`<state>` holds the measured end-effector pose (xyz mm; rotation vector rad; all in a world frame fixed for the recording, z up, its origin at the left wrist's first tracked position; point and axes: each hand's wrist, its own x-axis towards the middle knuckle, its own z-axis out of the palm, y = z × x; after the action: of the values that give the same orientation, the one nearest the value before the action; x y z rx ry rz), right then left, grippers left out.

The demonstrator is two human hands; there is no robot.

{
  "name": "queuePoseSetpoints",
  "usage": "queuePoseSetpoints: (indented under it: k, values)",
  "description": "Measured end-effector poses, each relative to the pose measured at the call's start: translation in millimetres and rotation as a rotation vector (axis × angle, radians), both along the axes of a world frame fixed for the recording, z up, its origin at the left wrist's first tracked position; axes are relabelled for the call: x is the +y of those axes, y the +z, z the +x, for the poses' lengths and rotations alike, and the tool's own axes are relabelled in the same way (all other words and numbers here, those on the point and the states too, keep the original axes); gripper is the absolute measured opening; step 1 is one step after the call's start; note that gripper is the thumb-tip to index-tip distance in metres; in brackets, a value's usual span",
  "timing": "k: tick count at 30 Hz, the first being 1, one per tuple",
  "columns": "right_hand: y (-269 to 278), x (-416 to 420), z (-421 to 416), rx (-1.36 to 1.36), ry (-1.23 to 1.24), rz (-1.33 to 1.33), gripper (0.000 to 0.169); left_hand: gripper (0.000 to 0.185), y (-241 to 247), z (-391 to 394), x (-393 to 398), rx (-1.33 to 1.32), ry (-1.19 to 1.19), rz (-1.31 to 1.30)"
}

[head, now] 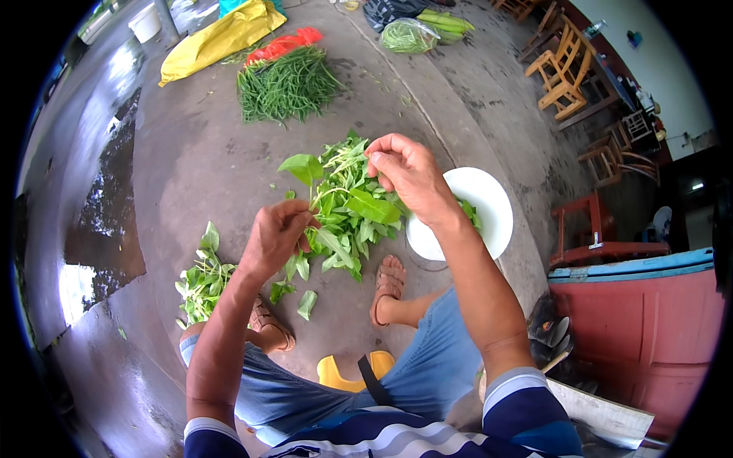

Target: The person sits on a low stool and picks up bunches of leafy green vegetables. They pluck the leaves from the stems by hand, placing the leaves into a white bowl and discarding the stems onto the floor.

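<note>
My left hand [280, 232] pinches a leafy green sprig [303, 169] between thumb and fingers; its broad leaves spread above and beside the fingertips. My right hand [409, 177] is raised to the right of it, thumb and index finger bent close together. Whether it pinches a small bit of stem is too fine to tell. Below both hands, a heap of leafy greens [349, 240] lies on the concrete floor. A white bowl [487, 217] with some green leaves inside stands under my right forearm, which partly covers it.
Another pile of greens [203, 286] lies by my left foot. Farther off are a bundle of thin green vegetables [289, 86], a yellow sack [223, 37] and a bagged vegetable bundle [408, 35]. A red wooden stool [595, 235] and wooden chairs [564, 71] stand at right.
</note>
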<state>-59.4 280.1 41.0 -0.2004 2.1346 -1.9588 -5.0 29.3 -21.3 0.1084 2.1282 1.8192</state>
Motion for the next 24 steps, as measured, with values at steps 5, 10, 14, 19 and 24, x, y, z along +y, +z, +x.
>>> queuePoseSetpoints:
  k: [5, 10, 14, 19, 24]
  values:
    - [5, -12, 12, 0.181, 0.045, 0.285, 0.022, 0.022, -10, 0, 1, 0.067, 0.047, -0.028]
    - [8, -11, 16, 0.118, 0.178, 0.493, 0.019, 0.022, -9, 0, 3, 0.084, 0.083, -0.055]
    - [2, -10, 16, 0.165, 0.203, 0.521, 0.015, 0.022, -10, 0, 1, 0.088, 0.092, -0.049]
    - [-1, -11, 16, 0.188, 0.170, 0.546, 0.015, 0.023, -9, 1, 1, 0.096, 0.110, -0.057]
    - [-10, -14, 17, 0.419, 0.007, 0.708, 0.017, 0.022, -7, 1, 2, 0.092, 0.053, -0.096]
